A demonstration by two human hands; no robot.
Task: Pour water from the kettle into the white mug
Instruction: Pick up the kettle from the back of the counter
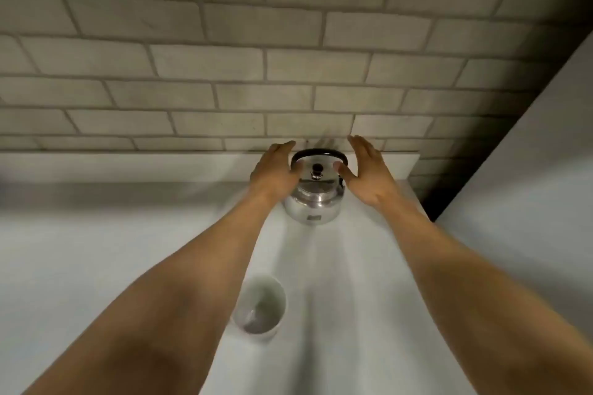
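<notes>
Where the counter ends: the white counter (pixel 369 298) runs back to a low white ledge (pixel 128 167) under the grey brick wall (pixel 224 58); on the right it stops at a dark gap beside a pale panel (pixel 529 170).
Open room: bare counter lies wide to the left of the arms and between them, from the kettle forward to the mug.
Kettle: the steel kettle (pixel 313 202) stands upright at the back of the counter, just in front of the ledge, its black handle (pixel 319 154) arched over a lid with a black knob (pixel 317 168).
Left hand: the left hand (pixel 276 175) is spread flat at the kettle's left side, thumb at the lid's edge (contact is too blurred to judge).
Right hand: the right hand (pixel 369 175) is likewise spread, fingers straight, flanking the kettle's right side, thumb near the handle's end.
Arms: both forearms reach forward, nearly straight.
White mug: the white mug (pixel 261 309) stands upright near the front, just beside the left forearm, well apart from the kettle.
Mug contents: cannot tell; its inside looks grey and shadowed.
</notes>
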